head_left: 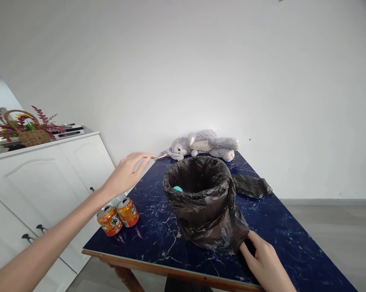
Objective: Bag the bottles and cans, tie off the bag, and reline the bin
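Black bin bag (pixel 205 202), lining a bin, stands mid-surface (pixel 292 235). Right hand (pixel 263 259) lies against its loose hem at the base; grip cannot be confirmed. Left hand (pixel 126 172) open, empty, above two orange cans (pixel 110 221). Film judged light, soft, slippery; best gathered at the rim.

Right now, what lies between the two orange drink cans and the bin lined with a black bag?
Nothing: in the head view only bare blue marbled tabletop separates the orange cans from the black-bagged bin.
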